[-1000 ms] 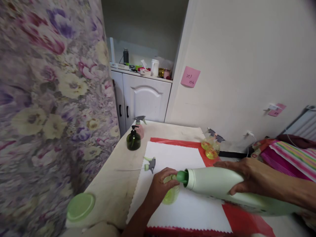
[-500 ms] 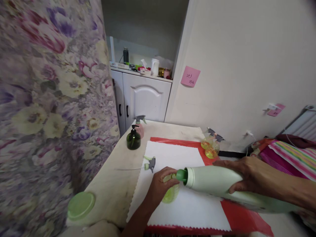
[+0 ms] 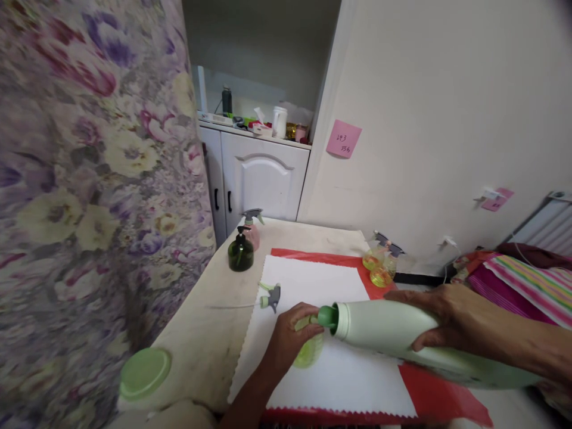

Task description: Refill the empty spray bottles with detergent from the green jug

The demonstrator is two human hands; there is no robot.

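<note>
Head view: right hand (image 3: 451,319) clasps a large pale-green plastic bottle (image 3: 402,333) tipped sideways, spout at a small yellow-green bottle (image 3: 309,348) wrapped in the left hand's (image 3: 289,339) grip on the desk's white cloth (image 3: 322,286). Filling looks underway; the detached grey spray head (image 3: 270,297) remains unfitted.

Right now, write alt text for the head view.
The right hand tips a large pale green bottle sideways, spout at a small yellow-green bottle gripped by the left hand over a white cloth. A loose spray head lies nearby.
</note>
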